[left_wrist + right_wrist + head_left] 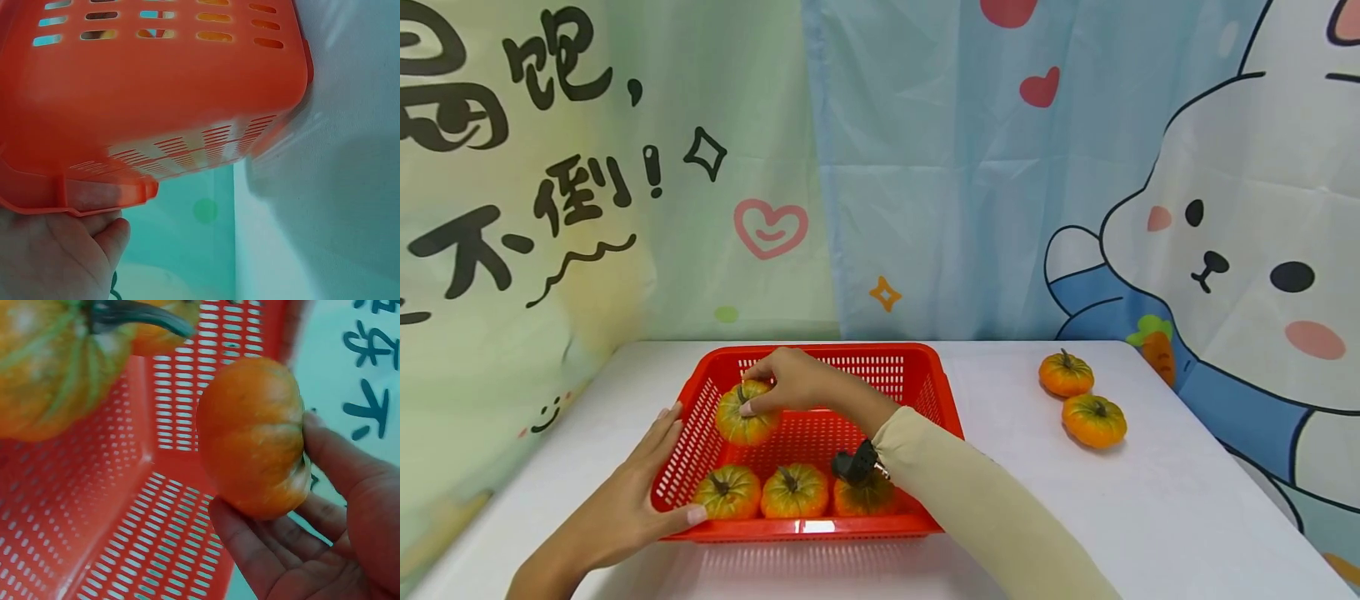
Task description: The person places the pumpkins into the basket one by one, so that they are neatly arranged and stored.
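Observation:
My right hand (pixel 790 383) grips a small orange pumpkin (pixel 745 414) by its upper side, over the back left of a red plastic basket (pixel 820 527). In the right wrist view the thumb and fingers stand around this pumpkin (pixel 253 437). My left hand (pixel 625 504) lies against the basket's left side with fingers extended, its thumb at the front left corner. The left wrist view shows that hand (pixel 59 253) beside the basket's outer rim (pixel 37 209). Along the front inside wall sit a left pumpkin (pixel 727 492), a middle pumpkin (pixel 795 492) and a right pumpkin (pixel 861 497), partly behind my wrist.
Two more pumpkins, a rear one (pixel 1066 373) and a front one (pixel 1094 421), lie close together on the white table (pixel 1157 517) to the right of the basket. A printed curtain (pixel 925 208) hangs behind the table.

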Motion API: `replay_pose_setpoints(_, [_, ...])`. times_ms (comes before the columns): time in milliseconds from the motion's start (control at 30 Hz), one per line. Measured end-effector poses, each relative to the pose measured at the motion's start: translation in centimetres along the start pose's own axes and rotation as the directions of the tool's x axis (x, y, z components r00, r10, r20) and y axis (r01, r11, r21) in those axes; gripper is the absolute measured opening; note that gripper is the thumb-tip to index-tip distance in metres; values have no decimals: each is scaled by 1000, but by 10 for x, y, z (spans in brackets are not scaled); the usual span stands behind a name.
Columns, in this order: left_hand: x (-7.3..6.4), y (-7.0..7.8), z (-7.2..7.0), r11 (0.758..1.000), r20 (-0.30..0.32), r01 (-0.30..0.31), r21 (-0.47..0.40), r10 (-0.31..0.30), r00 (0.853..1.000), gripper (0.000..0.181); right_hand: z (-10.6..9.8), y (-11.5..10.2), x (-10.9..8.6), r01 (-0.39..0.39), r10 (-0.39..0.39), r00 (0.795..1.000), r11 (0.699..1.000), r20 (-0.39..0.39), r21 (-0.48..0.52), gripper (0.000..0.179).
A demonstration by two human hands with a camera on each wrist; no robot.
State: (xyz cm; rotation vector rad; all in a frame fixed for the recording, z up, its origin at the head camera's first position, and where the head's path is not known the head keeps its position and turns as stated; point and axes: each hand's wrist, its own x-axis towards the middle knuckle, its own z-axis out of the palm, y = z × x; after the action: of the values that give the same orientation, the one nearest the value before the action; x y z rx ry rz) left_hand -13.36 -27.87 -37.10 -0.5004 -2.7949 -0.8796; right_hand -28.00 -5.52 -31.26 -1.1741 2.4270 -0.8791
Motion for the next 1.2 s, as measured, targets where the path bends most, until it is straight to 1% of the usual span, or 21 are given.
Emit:
replay_pose_setpoints(67, [0, 0, 0, 1000, -1, -2, -1, 2, 1000, 105, 4, 1, 1, -23, 23, 1000, 999, -14, -33, 53])
replay_pose_setpoints(133, [0, 0, 0, 1000, -1, 0, 3, 0, 1000, 105, 8, 1, 2, -48, 47, 999, 998, -28, -50, 47])
replay_pose_setpoints(200, [0, 0, 0, 1000, 3, 4, 12, -5, 1000, 105, 12, 2, 3, -69, 67, 997, 996, -38, -59, 38])
replay_pose_setpoints(267, [0, 0, 0, 1000, 7, 9, 21, -9, 1000, 104, 15, 3, 5, -77, 75, 996, 995, -40, -57, 25])
replay_pose_setpoints(333, [1, 0, 0, 1000, 8, 9, 21, -9, 1000, 104, 17, 4, 5, -78, 77, 996, 996, -35, -46, 17])
replay_pose_setpoints(367, [1, 0, 0, 1000, 8, 8, 20, -8, 1000, 104, 19, 5, 6, -80, 78, 996, 996, -35, -45, 19])
replay_pose_setpoints(533, [0, 0, 0, 1000, 2, -3, 11, 3, 1000, 103, 23, 10, 8, -109, 107, 994, 992, -39, -56, 45])
replay_pose_setpoints(600, [0, 0, 0, 1000, -3, -14, 10, 14, 1000, 103, 24, 13, 8, -130, 129, 991, 990, -21, -57, 46])
replay_pose_setpoints(700, [0, -1, 1, 999, -11, -30, 16, 30, 999, 103, 24, 17, 9, -133, 134, 991, 990, 28, -44, 26])
replay_pose_setpoints(733, [0, -1, 1, 999, -12, -33, 17, 34, 999, 103, 24, 19, 9, -127, 129, 991, 991, 46, -39, 22])
replay_pose_setpoints(767, [0, -1, 1, 999, -13, -36, 16, 36, 999, 103, 24, 20, 9, -121, 123, 990, 992, 63, -37, 25])
replay_pose_setpoints(867, [1, -1, 1, 999, -11, -34, 9, 34, 999, 102, 24, 27, 10, -92, 96, 990, 995, 105, -42, 49])
replay_pose_setpoints(933, [1, 0, 0, 1000, -5, -25, -1, 25, 1000, 102, 23, 32, 10, -78, 81, 988, 997, 133, -31, 53])
replay_pose_setpoints(1067, [1, 0, 0, 1000, 0, -18, -8, 18, 1000, 101, 24, 39, 10, -67, 57, 982, 996, 180, 53, 58])
replay_pose_setpoints(1133, [0, 0, 1, 1000, -4, -20, -5, 20, 1000, 101, 24, 40, 10, -72, 56, 980, 994, 189, 78, 59])
replay_pose_setpoints(1200, [0, -1, 1, 1000, -11, -28, -1, 28, 1000, 101, 26, 39, 10, -80, 66, 981, 994, 185, 69, 59])
